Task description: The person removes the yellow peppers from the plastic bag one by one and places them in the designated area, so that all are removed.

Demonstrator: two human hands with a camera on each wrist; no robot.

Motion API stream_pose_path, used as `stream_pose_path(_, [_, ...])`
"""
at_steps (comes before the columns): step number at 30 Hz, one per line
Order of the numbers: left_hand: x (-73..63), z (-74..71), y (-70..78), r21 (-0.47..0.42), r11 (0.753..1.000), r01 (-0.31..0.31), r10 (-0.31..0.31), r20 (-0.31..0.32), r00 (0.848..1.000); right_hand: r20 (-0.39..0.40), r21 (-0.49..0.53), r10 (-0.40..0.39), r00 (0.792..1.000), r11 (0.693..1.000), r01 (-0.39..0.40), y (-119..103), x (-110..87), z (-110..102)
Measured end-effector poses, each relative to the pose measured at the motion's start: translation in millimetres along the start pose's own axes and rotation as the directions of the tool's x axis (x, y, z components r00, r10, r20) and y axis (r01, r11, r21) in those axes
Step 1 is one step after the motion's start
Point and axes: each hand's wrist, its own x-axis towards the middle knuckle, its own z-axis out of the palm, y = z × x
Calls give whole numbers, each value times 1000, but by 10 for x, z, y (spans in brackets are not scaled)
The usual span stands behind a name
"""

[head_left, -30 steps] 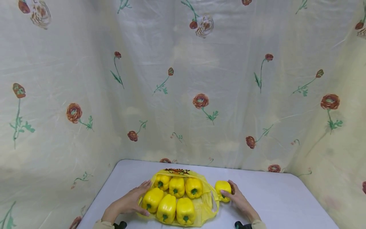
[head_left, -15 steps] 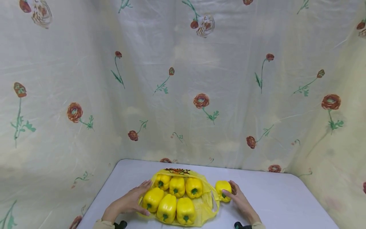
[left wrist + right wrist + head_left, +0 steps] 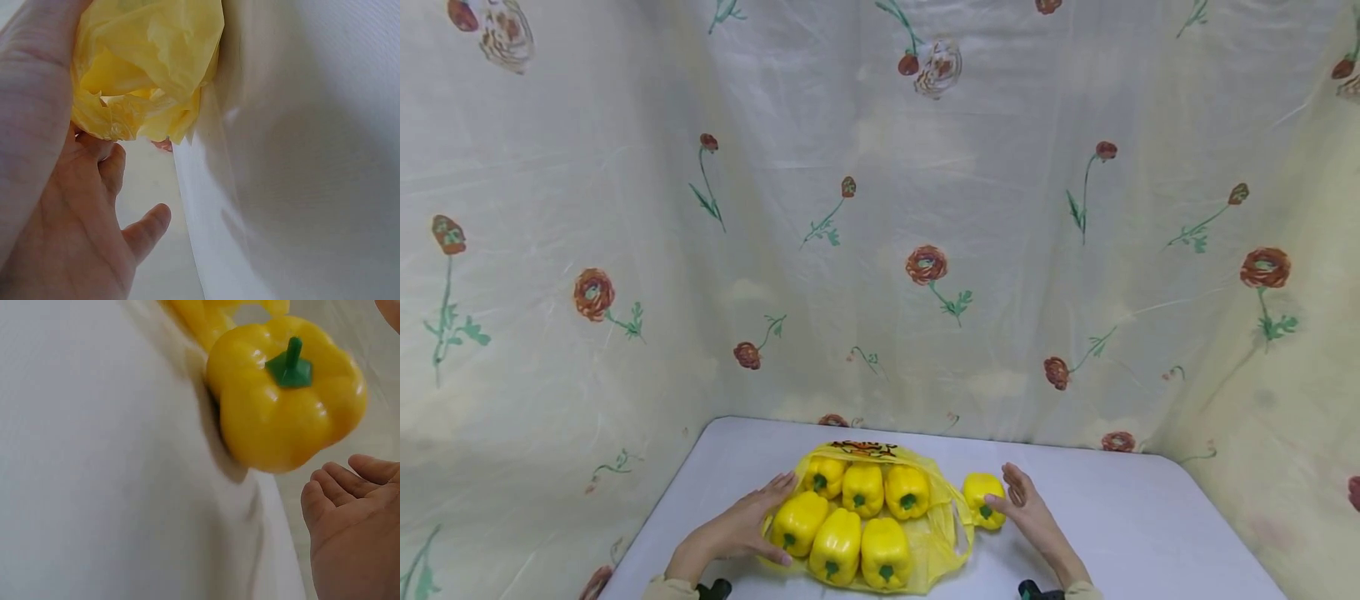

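A yellow plastic bag [image 3: 943, 554] lies on the white table with several yellow bell peppers [image 3: 838, 546] showing in two rows at its opening. My left hand [image 3: 741, 525] rests along the bag's left side, thumb and fingers spread; the left wrist view shows its fingers beside the crumpled yellow plastic [image 3: 156, 56]. One more yellow bell pepper [image 3: 979, 492], with a green stem, stands on the table just right of the bag. Beside that pepper, my right hand [image 3: 1033, 521] holds its fingers extended and grips nothing. A gap shows between palm and pepper [image 3: 281, 406] in the right wrist view.
The white tabletop [image 3: 1135, 525] stretches to the right of the right hand and behind the bag. A flower-patterned curtain [image 3: 880, 317] hangs around the table's back and sides. Dark wrist-worn devices [image 3: 1037, 590] sit below both hands.
My right hand has let go of the single pepper; its fingers have straightened and drawn slightly away to the right. The pepper, the bag and my left hand have stayed in place.
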Motion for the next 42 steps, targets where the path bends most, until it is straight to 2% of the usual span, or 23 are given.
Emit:
stream_pose_path(7, [-9,-14,18,3,1000,-7,7,-6,1000,-10,5,-98,995,995,98,-181,-115,-20])
stream_pose_path(15, [-20,-25,28,4,1000,-3,3,-9,1000,1,9,-227,974,974,227,-373,-203,-59])
stream_pose_path(26, [-4,-13,16,-2,1000,1,-1,1,1000,45,36,-274,961,961,273,-715,-420,-78])
stream_pose_path(33, [-10,-14,21,0,1000,6,-6,1,1000,55,17,-323,945,946,323,-775,-458,-28])
stream_pose_path(39, [-25,-21,31,-11,1000,-1,1,-4,1000,70,37,-367,927,930,366,-814,-483,34])
stream_pose_path(42, [-31,-19,30,-23,1000,-8,8,-1,1000,81,50,-371,925,929,367,-826,-498,75])
